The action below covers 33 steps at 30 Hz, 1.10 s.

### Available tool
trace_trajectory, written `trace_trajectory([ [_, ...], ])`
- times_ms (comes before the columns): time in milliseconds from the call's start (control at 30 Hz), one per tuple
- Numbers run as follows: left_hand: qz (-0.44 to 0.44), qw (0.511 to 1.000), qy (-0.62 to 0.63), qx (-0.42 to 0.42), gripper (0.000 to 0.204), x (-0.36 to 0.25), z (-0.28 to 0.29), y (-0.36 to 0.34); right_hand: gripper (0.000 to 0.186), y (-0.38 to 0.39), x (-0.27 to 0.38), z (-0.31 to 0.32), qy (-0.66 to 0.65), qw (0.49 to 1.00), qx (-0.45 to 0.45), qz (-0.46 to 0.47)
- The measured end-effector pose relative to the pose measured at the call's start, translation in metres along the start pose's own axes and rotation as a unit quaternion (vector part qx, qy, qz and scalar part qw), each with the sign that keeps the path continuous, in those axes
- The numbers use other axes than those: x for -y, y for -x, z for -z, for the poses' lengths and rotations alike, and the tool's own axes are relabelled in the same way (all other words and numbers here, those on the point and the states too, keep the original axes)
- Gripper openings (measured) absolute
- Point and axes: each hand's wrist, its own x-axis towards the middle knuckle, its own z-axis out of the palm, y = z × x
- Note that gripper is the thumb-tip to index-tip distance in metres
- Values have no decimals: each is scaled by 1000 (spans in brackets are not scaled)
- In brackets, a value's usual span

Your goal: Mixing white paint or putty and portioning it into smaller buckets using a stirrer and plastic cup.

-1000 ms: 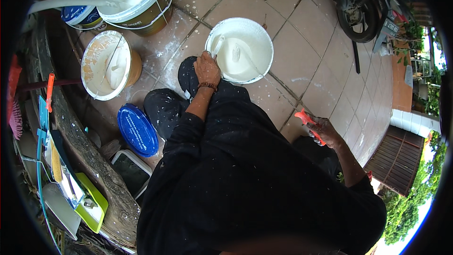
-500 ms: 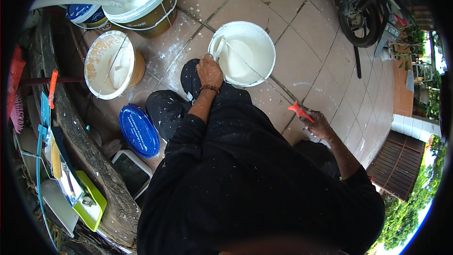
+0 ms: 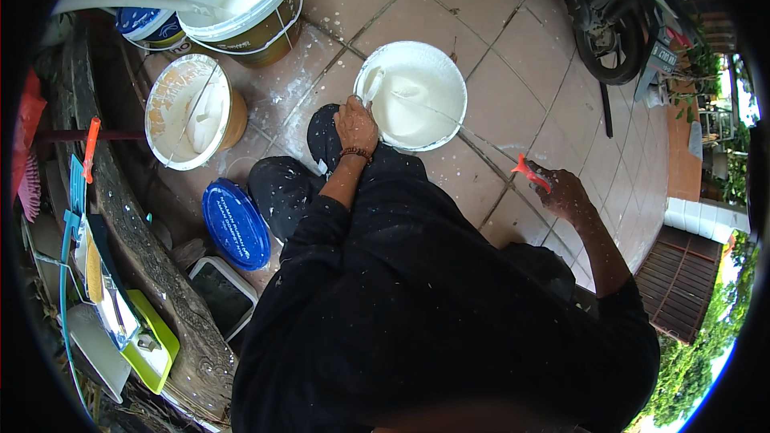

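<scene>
A white bucket [image 3: 459, 96] of thick white paint stands on the tiles in front of my knees. My left hand [image 3: 356, 127], with a beaded bracelet at the wrist, is closed on the bucket's near left rim. Just past its fingers, a pale, elongated piece [image 3: 372, 82] leans inside the rim; its kind is unclear. To the right of the bucket, my right hand [image 3: 560, 192] is closed round an orange handle [image 3: 532, 174]. A thin rod [image 3: 425, 107] crosses the bucket's mouth and appears to run toward this handle. The paint's surface is swirled.
Left of the bucket are a paint-streaked bucket [image 3: 152, 124], a larger paint bucket [image 3: 269, 42] and a blue lid [image 3: 234, 223]. A log [image 3: 152, 273] runs along the left, beside a green tray [image 3: 166, 345]. At the upper right stands a motorbike [image 3: 613, 40].
My right hand and the orange handle have moved right and slightly up. The thin rod lies flatter across the bucket, and the paint has become swirled. My left hand stays at the rim.
</scene>
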Motion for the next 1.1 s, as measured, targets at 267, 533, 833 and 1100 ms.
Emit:
trace_trajectory([
  [267, -18, 999, 10, -33, 28, 5, -5, 2, 45, 9, 16, 59, -331, 899, 234, -169],
  [533, -12, 1000, 8, -26, 26, 4, -5, 2, 56, 33, 15, 15, -629, 703, 216, -252],
  [833, -18, 999, 26, -30, 28, 5, -8, 1, 46, 11, 66, -31, -745, 587, 194, -251],
  [1100, -1, 1000, 13, -8, 28, 0, 0, -2, 44, -14, -1, -23, -271, 962, 28, 19],
])
